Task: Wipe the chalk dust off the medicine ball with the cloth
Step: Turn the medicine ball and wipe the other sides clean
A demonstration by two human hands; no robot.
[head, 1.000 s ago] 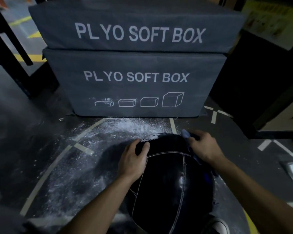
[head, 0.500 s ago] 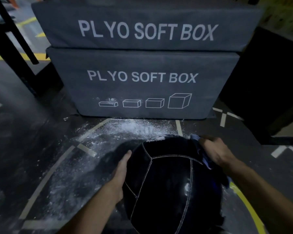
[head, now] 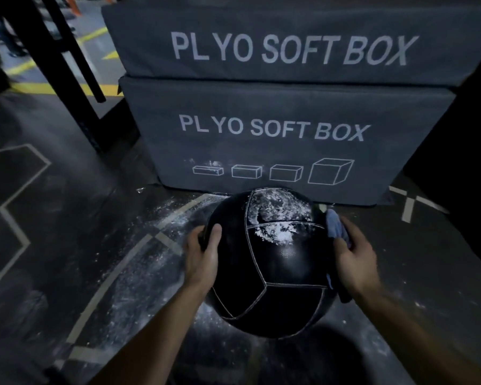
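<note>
Ball (head: pixel 270 262) held off floor before plyo boxes (head: pixel 275 140), chalk (head: pixel 278 218) caked on upper panels. Judged heavy, smooth, slippery; best cradled at opposite sides. Left hand (head: pixel 202 254) curled round left side; cloth (head: pixel 338 230) pinched against right side by right hand (head: pixel 354 255)

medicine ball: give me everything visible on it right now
The medicine ball is black, slightly glossy, leather-like, built from panels joined by pale stitched seams. A patch of white chalk dust covers its upper far panels; the near panels look clean. Both hands hold it from the sides, in front of the stacked plyo boxes: the left hand grips its left side with thumb on top, the right hand presses a blue-grey cloth against its right side. Whether it touches the floor cannot be told.
</note>
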